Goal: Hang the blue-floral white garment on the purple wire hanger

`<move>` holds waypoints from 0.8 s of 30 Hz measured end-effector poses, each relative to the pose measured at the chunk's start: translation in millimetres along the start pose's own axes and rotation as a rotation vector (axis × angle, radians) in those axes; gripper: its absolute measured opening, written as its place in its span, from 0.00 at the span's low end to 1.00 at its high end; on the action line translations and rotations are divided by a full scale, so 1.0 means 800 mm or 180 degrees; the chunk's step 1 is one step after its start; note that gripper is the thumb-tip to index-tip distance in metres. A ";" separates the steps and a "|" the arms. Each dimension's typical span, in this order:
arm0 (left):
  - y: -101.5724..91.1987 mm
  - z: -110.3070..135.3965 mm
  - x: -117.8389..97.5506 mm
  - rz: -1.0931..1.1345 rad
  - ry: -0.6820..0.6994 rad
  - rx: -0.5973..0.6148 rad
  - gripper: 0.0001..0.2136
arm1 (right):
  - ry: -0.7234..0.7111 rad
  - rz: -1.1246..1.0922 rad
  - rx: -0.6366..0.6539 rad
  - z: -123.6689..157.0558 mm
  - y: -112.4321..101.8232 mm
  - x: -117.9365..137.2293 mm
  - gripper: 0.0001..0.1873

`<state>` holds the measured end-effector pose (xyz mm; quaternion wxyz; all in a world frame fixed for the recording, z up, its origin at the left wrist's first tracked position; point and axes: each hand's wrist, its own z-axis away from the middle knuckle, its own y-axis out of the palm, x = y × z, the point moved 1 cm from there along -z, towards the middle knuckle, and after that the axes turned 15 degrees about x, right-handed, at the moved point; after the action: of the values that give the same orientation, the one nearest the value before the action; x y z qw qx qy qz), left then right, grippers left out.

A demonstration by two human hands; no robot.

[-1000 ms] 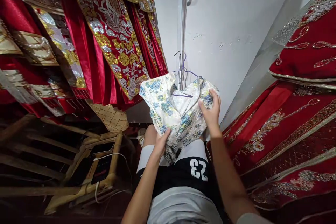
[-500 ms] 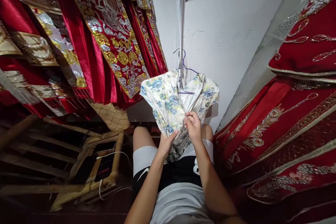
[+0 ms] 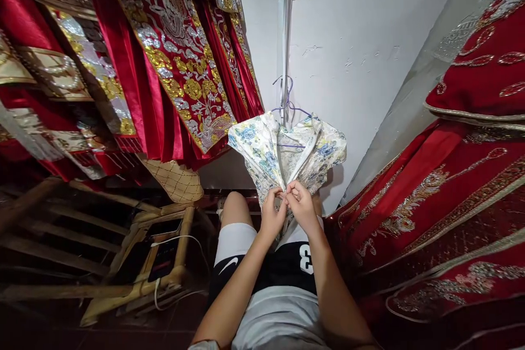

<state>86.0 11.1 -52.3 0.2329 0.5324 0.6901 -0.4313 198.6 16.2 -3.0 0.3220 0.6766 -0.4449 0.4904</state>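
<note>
A white floral shirt with blue and yellow flowers hangs on a thin purple wire hanger between my knees. Its neckline lies open in a V, and the hanger's bottom bar shows inside. At the lower point of that V, my left hand pinches one front edge. Close beside it, my right hand pinches the other edge, the fingertips of both hands nearly touching. Whether a button sits between the fingers is too small to tell. The lower part of the shirt is hidden behind my hands.
Red embroidered garments hang at the left, and more beaded red garments hang at the right. A bamboo chair with a phone and a white cable stands at the lower left. A pale pole rises before the white wall.
My left hand has moved up and right from the shirt's left side to the front opening, meeting my right hand. The right hand has shifted slightly lower, and the neckline now gapes wider.
</note>
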 end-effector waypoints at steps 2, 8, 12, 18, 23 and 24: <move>0.004 -0.006 -0.003 0.0018 0.0089 0.0019 0.05 | -0.0020 -0.0059 -0.0075 0.001 -0.006 -0.001 0.06; 0.004 0.009 -0.009 -0.0061 0.0174 0.0035 0.06 | 0.0407 -0.0492 -0.0418 -0.003 -0.017 -0.018 0.19; 0.002 0.017 -0.005 -0.0063 0.0107 0.0033 0.06 | 0.0772 -0.0494 -0.0171 -0.005 -0.021 -0.021 0.21; 0.001 0.020 0.001 -0.0049 0.0020 -0.0002 0.07 | 0.1179 -0.0291 0.0368 -0.002 -0.026 -0.019 0.22; 0.005 0.020 0.003 -0.0054 0.0044 0.0039 0.07 | 0.1064 -0.0329 0.0304 -0.007 -0.033 -0.007 0.20; 0.006 0.019 0.004 -0.0065 0.0061 0.0045 0.07 | 0.0962 -0.0333 0.0216 -0.015 -0.037 0.000 0.20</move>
<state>87.0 0.0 -64.4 0.2181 0.5311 0.6946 -0.4335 221.2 38.5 0.5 0.3873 0.6279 -0.3387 0.5840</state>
